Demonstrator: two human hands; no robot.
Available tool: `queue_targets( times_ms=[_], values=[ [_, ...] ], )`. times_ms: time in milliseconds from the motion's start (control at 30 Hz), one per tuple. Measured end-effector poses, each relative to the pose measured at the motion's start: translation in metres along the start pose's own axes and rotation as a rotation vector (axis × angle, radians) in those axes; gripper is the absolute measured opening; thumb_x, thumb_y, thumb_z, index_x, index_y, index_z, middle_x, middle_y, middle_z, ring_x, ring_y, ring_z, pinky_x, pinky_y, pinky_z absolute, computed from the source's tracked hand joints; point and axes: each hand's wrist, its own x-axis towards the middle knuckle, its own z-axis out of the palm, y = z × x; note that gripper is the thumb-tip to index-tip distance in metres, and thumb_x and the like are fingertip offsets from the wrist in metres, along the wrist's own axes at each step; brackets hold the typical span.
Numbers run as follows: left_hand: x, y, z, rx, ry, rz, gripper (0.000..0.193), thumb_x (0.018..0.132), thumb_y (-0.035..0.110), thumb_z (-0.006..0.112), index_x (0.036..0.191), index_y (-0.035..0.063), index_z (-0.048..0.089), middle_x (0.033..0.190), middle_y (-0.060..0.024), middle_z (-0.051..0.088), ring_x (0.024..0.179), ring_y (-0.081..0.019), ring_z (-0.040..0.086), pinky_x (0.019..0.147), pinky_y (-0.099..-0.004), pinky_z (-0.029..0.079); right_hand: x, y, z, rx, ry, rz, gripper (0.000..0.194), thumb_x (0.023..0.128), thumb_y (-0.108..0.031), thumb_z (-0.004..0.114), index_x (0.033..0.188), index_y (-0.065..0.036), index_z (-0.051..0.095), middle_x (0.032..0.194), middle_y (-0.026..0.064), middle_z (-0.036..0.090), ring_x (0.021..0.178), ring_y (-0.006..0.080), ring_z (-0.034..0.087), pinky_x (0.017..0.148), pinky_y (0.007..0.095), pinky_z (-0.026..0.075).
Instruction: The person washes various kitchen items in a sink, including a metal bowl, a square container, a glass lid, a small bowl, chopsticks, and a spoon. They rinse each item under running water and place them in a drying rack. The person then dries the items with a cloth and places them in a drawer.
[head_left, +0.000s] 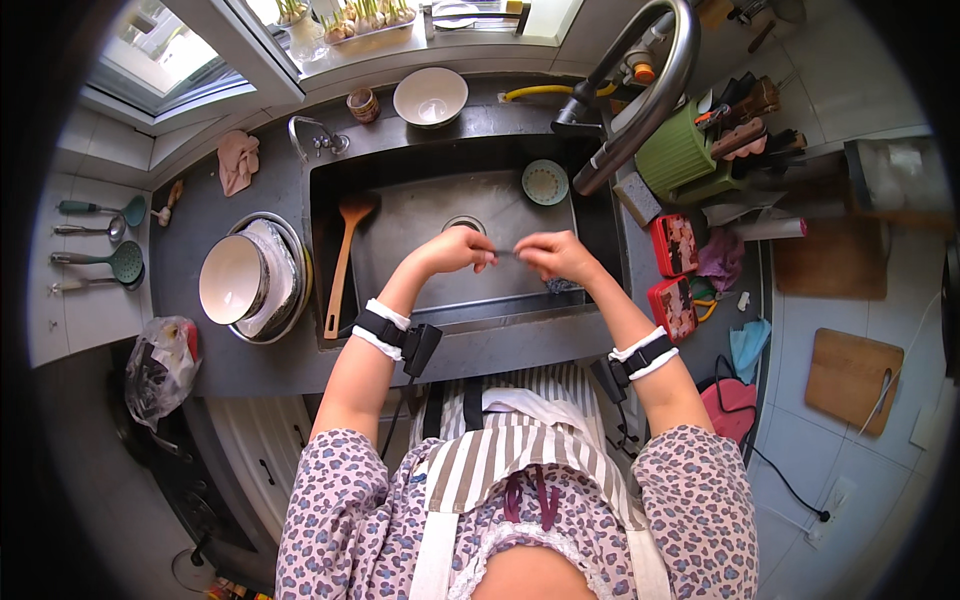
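Observation:
Over the sink basin (409, 277), a small, thin dark item (505, 253) spans the gap between my two hands; blur hides what it is. One end is pinched in the fingers of my left hand (456, 251), the other in those of my right hand (553, 253). Just beyond my left hand is the round drain (464, 223). A wooden spatula (345, 262) leans along the basin's left side, blade at the back. Near the right rear corner sits a small patterned dish (545, 182). Below my right hand, a dark scouring pad (561, 285) is partly visible.
Left of the sink, a bowl (231, 279) rests with other dishes in a metal basin (306, 300). Behind stand a white bowl (430, 97) and a small tap (319, 139). A large faucet (637, 139) arches over the right side, near a sponge (637, 199) and red tins (675, 244).

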Motion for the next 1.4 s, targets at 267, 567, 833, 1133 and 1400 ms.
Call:
queue_targets(
  times_ms=[267,567,833,1133,1400],
  values=[
    [0.016,-0.007,0.083,-0.734,0.423,-0.068,0.016,0.094,0.017,0.053,0.096,0.0056,0.063,0.062,0.0052,0.051,0.043,-0.0016,0.033,0.038,-0.0186,0.023,0.043,0.019,0.064,0.633,0.808,-0.141,0.024,0.099,-0.021,0.045,0.109,-0.003,0.056,0.076,0.0062,0.060,0.054,0.0070,0.050,0.044,0.0208,0.038],
    [-0.006,-0.014,0.075,-0.895,0.427,-0.068,0.014,0.093,0.018,0.053,0.090,0.0060,0.061,0.061,0.0041,0.049,0.042,-0.0019,0.031,0.037,-0.0192,0.020,0.037,0.007,0.071,1.076,0.286,-0.037,0.027,0.089,-0.015,0.061,0.109,0.002,0.054,0.099,0.0188,0.066,0.093,0.0271,0.065,0.076,0.0350,0.055],
    [-0.044,-0.016,0.027,-0.449,0.180,-0.205,0.017,0.092,0.018,0.054,0.088,0.0060,0.066,0.059,0.0046,0.049,0.046,-0.0021,0.035,0.041,-0.0188,0.022,0.020,-0.011,0.019,0.377,-0.082,0.084,0.025,0.087,-0.007,0.058,0.108,0.007,0.061,0.097,0.0210,0.067,0.086,0.0291,0.068,0.077,0.0387,0.057],
    [-0.064,-0.006,0.001,-0.186,-0.011,-0.131,0.018,0.090,0.018,0.057,0.089,0.0045,0.068,0.060,0.0047,0.050,0.049,-0.0031,0.033,0.043,-0.0219,0.023,0.012,-0.042,0.036,-0.562,-0.221,-0.436,0.025,0.079,0.002,0.062,0.103,-0.002,0.068,0.081,0.0129,0.070,0.069,0.0196,0.068,0.066,0.0284,0.055],
    [-0.037,-0.016,0.050,-1.002,0.256,0.018,0.018,0.094,0.021,0.054,0.096,0.0038,0.060,0.063,0.0050,0.048,0.042,-0.0005,0.026,0.038,-0.0174,0.018,0.035,-0.034,0.062,0.446,0.573,-0.290,0.027,0.095,-0.019,0.052,0.104,0.006,0.059,0.079,0.0138,0.066,0.066,0.0202,0.068,0.055,0.0278,0.056]
  ],
)
